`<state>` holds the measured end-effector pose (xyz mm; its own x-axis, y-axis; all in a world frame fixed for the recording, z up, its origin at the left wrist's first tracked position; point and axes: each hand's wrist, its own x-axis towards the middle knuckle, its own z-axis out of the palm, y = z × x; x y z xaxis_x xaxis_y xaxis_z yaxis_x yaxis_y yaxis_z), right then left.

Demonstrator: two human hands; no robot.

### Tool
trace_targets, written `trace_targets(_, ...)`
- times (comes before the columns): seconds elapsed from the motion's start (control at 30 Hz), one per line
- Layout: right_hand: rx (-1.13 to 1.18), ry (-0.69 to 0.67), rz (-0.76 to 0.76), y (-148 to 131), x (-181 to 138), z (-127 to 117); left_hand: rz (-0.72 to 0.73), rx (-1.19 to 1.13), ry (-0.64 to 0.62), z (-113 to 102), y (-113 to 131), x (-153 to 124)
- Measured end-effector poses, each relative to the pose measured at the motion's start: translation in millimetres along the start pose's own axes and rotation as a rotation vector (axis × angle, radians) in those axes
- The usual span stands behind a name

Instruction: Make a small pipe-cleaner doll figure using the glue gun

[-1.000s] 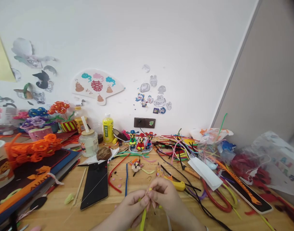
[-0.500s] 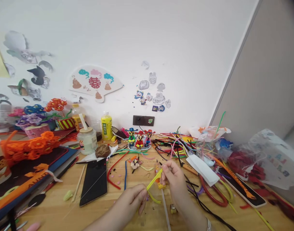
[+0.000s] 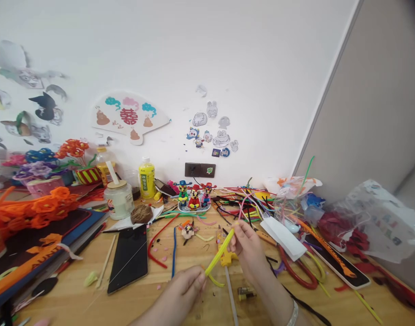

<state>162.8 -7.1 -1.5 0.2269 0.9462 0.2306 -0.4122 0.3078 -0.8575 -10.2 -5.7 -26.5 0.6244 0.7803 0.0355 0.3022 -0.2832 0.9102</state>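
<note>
A bright yellow pipe cleaner stretches slantwise between my two hands above the table. My left hand is closed on its lower end, and my right hand pinches the upper end. It looks like more than one strand side by side, though I cannot tell how many. Another yellow strip curves just below it. Under the hands lies a yellow glue gun with a pale glue stick running towards me. Beyond my hands sits a small cream figure head with dark and orange bits.
A dark tablet lies to the left, with a blue pipe cleaner and a red one beside it. Several coloured pipe cleaners heap up behind my right hand, near red-handled scissors. Small figures stand on a tray at the back.
My right hand has shifted slightly right and up; the yellow pipe cleaner now shows wider and longer between the hands. The whole view has shifted a little.
</note>
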Motion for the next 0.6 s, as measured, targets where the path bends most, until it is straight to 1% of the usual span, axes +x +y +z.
trace_targets(0.1, -0.063, -0.126, 0.056, 7.2, -1.2, -1.3, 0.001, 0.030, 0.034, 1.0, -1.5, 0.8)
trace_targets(0.17, -0.119, -0.161, 0.059, 10.8, -1.4, -2.5, 0.003, 0.066, 0.024, 0.6, 0.1, -0.7)
trace_targets(0.23, -0.144, -0.133, 0.030, 12.3, -1.0, -3.0, 0.020, 0.168, 0.029, -1.1, 3.5, -3.6)
trace_targets(0.3, -0.140, -0.081, 0.006, 12.0, -0.3, -2.3, 0.014, 0.344, 0.028, -3.8, 7.9, -6.2)
trace_targets(0.4, -0.109, -0.015, 0.012, 9.8, 0.5, 0.4, -0.027, 0.590, 0.009, -8.0, 14.8, -7.8)
trace_targets(0.5, -0.074, 0.037, 0.006, 7.2, 0.2, 2.7, -0.013, 0.688, 0.006, -10.9, 20.7, -8.0)
trace_targets(0.6, -0.052, 0.059, -0.006, 6.2, -0.9, 3.1, -0.013, 0.704, 0.009, -12.3, 23.1, -8.1)
